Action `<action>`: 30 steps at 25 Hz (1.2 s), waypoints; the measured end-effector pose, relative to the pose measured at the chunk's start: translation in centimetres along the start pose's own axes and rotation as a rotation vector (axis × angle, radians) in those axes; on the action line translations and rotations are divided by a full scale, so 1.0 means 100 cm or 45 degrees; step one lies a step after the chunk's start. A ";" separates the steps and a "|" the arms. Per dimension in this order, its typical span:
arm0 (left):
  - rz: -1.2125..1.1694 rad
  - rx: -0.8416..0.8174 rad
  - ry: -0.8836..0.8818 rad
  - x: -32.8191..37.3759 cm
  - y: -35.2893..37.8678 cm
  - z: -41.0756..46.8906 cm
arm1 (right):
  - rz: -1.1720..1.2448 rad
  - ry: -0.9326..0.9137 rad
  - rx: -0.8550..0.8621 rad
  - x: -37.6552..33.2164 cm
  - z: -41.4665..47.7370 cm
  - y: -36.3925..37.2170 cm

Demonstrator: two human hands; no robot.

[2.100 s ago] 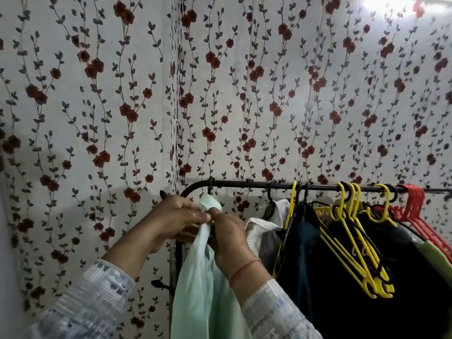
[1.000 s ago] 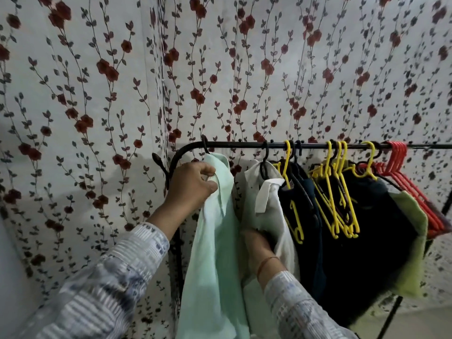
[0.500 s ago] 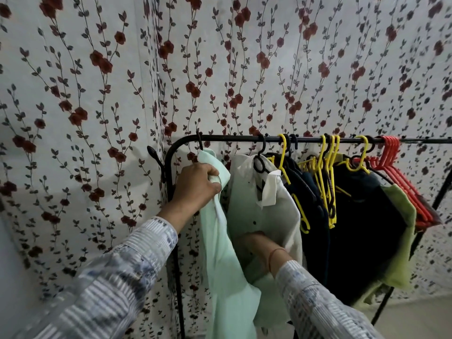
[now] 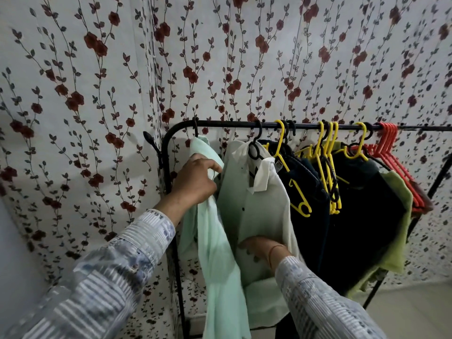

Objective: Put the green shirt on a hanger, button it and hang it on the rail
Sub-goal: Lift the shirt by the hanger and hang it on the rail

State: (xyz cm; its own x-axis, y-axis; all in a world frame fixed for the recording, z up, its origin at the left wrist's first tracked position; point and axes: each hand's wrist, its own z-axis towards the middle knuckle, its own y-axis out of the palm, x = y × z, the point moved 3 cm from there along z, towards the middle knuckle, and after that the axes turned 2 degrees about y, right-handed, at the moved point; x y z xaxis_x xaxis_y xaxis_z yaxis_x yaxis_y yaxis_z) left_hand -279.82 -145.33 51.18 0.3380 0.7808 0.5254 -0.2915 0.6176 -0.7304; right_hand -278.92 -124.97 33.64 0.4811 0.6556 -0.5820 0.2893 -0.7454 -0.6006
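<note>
The pale green shirt [image 4: 215, 243] hangs from a dark hanger hook [image 4: 195, 127] at the left end of the black rail [image 4: 305, 125]. My left hand [image 4: 195, 182] grips the shirt's front edge near the collar. My right hand [image 4: 259, 248] is lower down, between the green shirt and the white shirt [image 4: 259, 204] beside it; its fingers are partly hidden in the cloth, so what they hold is unclear.
Right of the white shirt hang dark garments [image 4: 362, 211] on yellow hangers [image 4: 327, 167], a yellow-green garment [image 4: 398, 216] and several red hangers [image 4: 391, 145]. The rack's black upright [image 4: 171, 216] stands by the flowered wall corner [image 4: 151, 69].
My hands parted from the collar: the right hand dropped down between the green and white shirts, the left stayed at the top edge. The view pulled back and down.
</note>
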 end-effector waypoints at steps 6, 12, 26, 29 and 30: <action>0.089 -0.087 0.038 -0.004 0.003 -0.009 | -0.378 0.033 -0.106 0.010 -0.007 0.015; -0.111 0.083 0.014 -0.004 0.001 -0.017 | -0.635 -0.084 -0.020 0.002 -0.011 0.008; -0.205 0.194 -0.155 0.004 -0.027 -0.039 | -0.515 -0.007 -0.521 -0.011 -0.065 0.022; -0.228 0.246 -0.165 0.011 -0.034 -0.048 | -0.363 -0.113 -0.547 -0.026 -0.076 0.019; -0.231 0.264 -0.156 0.016 -0.036 -0.053 | -0.316 -0.222 -0.468 -0.032 -0.080 0.014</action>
State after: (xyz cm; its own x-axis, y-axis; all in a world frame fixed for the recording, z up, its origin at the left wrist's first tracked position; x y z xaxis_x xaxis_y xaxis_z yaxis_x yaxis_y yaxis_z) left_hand -273.46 -146.81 52.37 0.2942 0.6536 0.6973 -0.4168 0.7443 -0.5218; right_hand -273.45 -129.09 38.99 0.2232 0.8065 -0.5475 0.6668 -0.5360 -0.5177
